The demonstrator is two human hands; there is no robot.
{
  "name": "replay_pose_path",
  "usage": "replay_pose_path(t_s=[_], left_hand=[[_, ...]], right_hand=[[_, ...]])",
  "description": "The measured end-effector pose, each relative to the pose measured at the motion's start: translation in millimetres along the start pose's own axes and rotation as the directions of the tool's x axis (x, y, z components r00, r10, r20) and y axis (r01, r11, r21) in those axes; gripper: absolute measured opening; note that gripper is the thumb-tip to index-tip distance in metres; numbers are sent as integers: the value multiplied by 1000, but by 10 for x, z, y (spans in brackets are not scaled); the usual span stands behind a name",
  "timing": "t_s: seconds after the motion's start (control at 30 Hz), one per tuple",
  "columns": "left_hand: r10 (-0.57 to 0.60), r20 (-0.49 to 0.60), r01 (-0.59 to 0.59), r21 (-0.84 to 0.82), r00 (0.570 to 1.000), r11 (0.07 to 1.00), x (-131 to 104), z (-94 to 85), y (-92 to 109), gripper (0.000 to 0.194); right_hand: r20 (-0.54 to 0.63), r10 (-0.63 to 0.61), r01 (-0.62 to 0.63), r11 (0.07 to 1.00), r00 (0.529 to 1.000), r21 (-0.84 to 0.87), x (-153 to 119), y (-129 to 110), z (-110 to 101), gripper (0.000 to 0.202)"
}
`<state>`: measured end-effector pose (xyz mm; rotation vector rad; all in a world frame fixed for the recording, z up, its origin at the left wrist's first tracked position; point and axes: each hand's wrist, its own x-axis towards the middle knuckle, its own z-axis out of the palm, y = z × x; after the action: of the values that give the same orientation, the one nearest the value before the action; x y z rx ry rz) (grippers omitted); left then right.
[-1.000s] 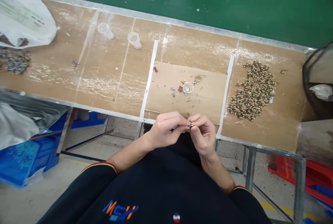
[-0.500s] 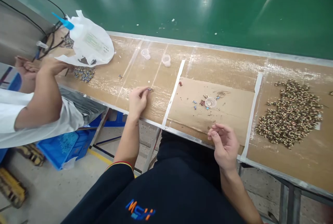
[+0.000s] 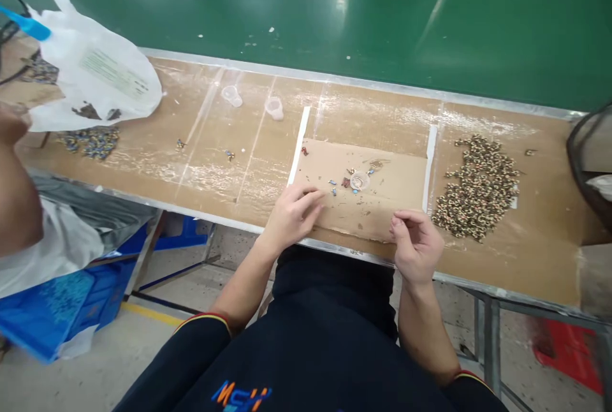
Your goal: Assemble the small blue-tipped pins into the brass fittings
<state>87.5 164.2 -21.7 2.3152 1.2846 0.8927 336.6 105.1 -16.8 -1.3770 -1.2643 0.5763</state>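
Note:
My left hand (image 3: 295, 215) is over the left front edge of a brown cardboard sheet (image 3: 401, 173), its fingers loosely stretched and nothing visible in them. My right hand (image 3: 417, 247) is above the sheet's front right part, thumb and forefinger pinched together; anything between them is too small to make out. A small clear plastic cup (image 3: 360, 181) sits mid-sheet, with dark red bits (image 3: 345, 182) and small blue pieces (image 3: 333, 192) around it. Left of the sheet lies a small blue-and-brass part (image 3: 230, 155). Another such part (image 3: 180, 143) is farther left.
A large pile of small brass-coloured parts (image 3: 478, 192) covers the bench at right. Two clear cups (image 3: 274, 108) stand toward the back. At left are a white bag (image 3: 109, 74), a heap of blue-and-brass parts (image 3: 95, 141) and a co-worker's arm (image 3: 16, 201). A green surface (image 3: 306, 10) runs behind.
My left hand has moved right to the cardboard sheet, leaving the small blue-and-brass part on the bench. My right hand stays over the sheet, its fingers drawn closer together. The view has shifted right.

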Motion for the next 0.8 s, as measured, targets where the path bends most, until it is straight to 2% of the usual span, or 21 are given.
replay_pose_path(t_s=[0.13, 0.27, 0.4, 0.47, 0.53, 0.57, 0.63, 0.7, 0.8], left_hand=[[35, 136, -45, 71, 990, 996, 269, 99, 6, 30], [102, 234, -133, 124, 967, 983, 389, 134, -60, 29], [92, 187, -110, 86, 978, 990, 329, 108, -59, 26], [57, 117, -54, -30, 992, 998, 251, 92, -27, 24], [-63, 18, 65, -228, 998, 972, 155, 101, 27, 20], [-163, -27, 144, -345, 986, 927, 106, 119, 62, 17], [-392, -61, 287, -579, 918, 763, 23, 184, 145, 15], [-570, -9, 362, -764, 821, 534, -31, 267, 232, 25], [-681, 119, 378, -893, 723, 245, -54, 359, 346, 41]], right_hand=[[134, -134, 160, 966, 982, -204, 180, -14, 40, 10], [270, -169, 255, 909, 948, -328, 341, 14, 203, 18], [308, -160, 280, 872, 938, -401, 456, 48, 335, 14], [304, -178, 297, 862, 936, -410, 499, 48, 366, 16], [300, -189, 306, 858, 935, -412, 538, 39, 391, 17], [295, -187, 303, 856, 937, -419, 557, 35, 406, 18], [281, -170, 285, 849, 945, -445, 594, 29, 445, 18], [257, -163, 270, 842, 953, -466, 626, 30, 486, 19], [181, -230, 289, 837, 956, -464, 644, 11, 495, 23]])
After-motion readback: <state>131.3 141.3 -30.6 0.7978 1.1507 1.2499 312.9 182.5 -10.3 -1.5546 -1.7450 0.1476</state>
